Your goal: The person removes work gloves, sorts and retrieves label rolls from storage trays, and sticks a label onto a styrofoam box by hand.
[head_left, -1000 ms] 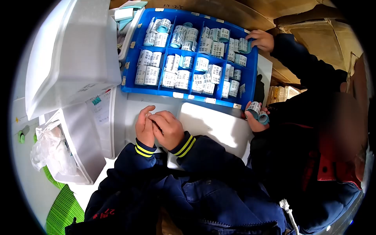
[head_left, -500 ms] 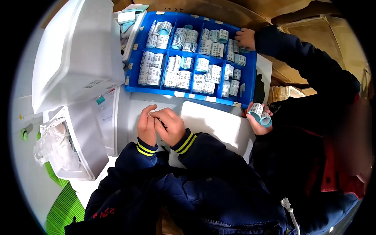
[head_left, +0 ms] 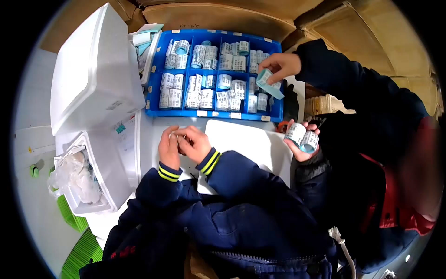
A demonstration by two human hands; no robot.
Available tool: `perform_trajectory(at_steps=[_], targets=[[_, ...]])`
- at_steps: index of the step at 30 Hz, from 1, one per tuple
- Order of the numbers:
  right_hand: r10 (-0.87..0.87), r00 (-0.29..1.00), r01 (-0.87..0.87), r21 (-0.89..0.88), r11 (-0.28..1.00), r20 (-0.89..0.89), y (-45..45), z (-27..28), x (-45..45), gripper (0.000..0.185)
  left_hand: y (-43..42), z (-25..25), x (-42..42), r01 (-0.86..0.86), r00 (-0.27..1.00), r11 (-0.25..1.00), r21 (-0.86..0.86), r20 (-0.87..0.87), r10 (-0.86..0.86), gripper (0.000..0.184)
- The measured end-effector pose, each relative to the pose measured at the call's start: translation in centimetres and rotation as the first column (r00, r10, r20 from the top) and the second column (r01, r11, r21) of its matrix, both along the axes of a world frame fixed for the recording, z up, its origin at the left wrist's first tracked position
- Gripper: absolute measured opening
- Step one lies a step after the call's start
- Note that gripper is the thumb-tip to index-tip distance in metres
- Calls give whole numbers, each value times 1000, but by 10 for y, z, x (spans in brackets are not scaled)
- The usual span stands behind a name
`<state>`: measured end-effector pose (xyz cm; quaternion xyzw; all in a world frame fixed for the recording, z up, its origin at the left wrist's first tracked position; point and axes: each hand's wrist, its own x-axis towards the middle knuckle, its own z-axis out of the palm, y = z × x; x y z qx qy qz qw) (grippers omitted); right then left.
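Observation:
My left hand [head_left: 170, 149] and my right hand [head_left: 194, 144] meet at the fingertips in front of a blue divided tray [head_left: 195, 113]. Both have curled fingers; anything small between them cannot be made out. Rolls of printed labels [head_left: 175, 98] fill the tray's compartments. At the right, a co-worker's hand [head_left: 285, 65] holds a partly unrolled label strip [head_left: 269, 84] over the tray's right side. Two label rolls [head_left: 295, 133] rest in the co-worker's other, upturned palm [head_left: 302, 152].
A white lid [head_left: 246, 139] lies beside my right hand. White bins [head_left: 93, 79] stand at the left, one holding a crumpled plastic bag [head_left: 79, 179]. Cardboard [head_left: 218, 17] lines the back. Green mesh [head_left: 83, 253] shows at lower left.
The co-worker's upper hand has lifted a label strip from the tray and moved toward me. The view has shifted a little. My hands stay together.

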<state>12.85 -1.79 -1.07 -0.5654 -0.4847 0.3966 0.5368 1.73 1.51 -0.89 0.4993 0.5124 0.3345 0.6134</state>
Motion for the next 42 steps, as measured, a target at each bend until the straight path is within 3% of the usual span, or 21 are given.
perform_trajectory(at_steps=[1,3,5,7,11,13,19,26,30,37,42], targets=[[29,881,-87,-102,991,-472,-1,-3,-3,17,0,2,2,-18,1000,999,-36,3,18,26],[-95,877,70,-69,995,-471,-5,-6,6,21,-1,18,2,28,995,996,-83,102,-20,27],[-205,771,84,-224,971,-602,-16,7,33,29,1,30,3,74,997,996,-43,42,-72,30],[-238,734,179,-156,971,-637,-26,7,55,42,2,31,3,68,996,998,-3,52,-67,30],[-354,349,383,-213,899,-868,-36,41,93,67,0,41,7,105,993,994,-18,63,-104,29],[-446,168,457,-332,825,-879,-35,62,110,70,-3,44,9,130,990,991,-33,57,-128,28],[-386,196,431,-274,860,-901,-33,35,124,36,-7,46,10,190,981,981,-42,49,-188,27],[-455,254,563,-252,787,-854,-36,35,116,26,-7,39,10,190,980,980,-61,77,-185,27],[-460,386,597,-163,786,-800,-37,27,122,17,-12,34,11,222,971,972,-76,110,-213,27],[-511,498,635,-107,765,-700,-32,32,126,20,-22,21,11,248,965,958,-143,127,-231,27],[-556,498,692,-82,717,-666,-27,29,139,24,-25,13,8,271,959,938,-214,147,-243,26]])
